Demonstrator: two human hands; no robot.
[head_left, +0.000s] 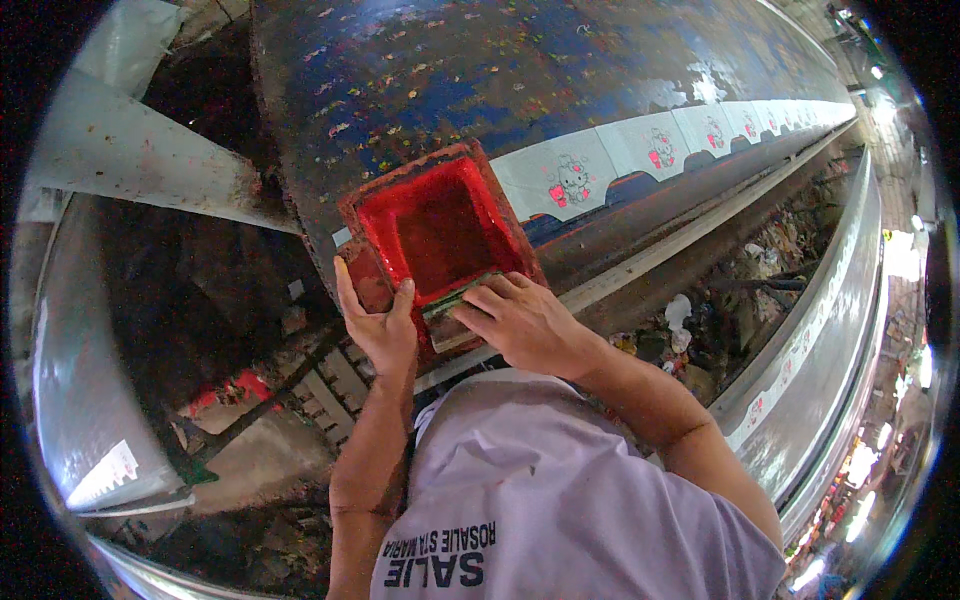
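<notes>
A screen-printing frame (505, 208), stained red, lies over the edge of a long dark table, with wet red ink (445, 235) inside it. My left hand (383, 335) grips its near left corner, the thumb on the inner rim and the other fingers spread along the outside. My right hand (525, 325) has its fingers bent over a thin green-edged strip that looks like a squeegee (445, 303), at the near side of the frame. The fingers hide most of the strip. Just right of the frame begins a row of pale printed pieces (565, 183) with pink-and-red cartoon figures.
The dark table (450, 70) has blue and multicoloured paint stains. A rail (680, 240) runs along its near edge. Litter (680, 320) lies in the gap before another pale-topped table (800, 400) at right. A pale beam (150, 150) juts in at left.
</notes>
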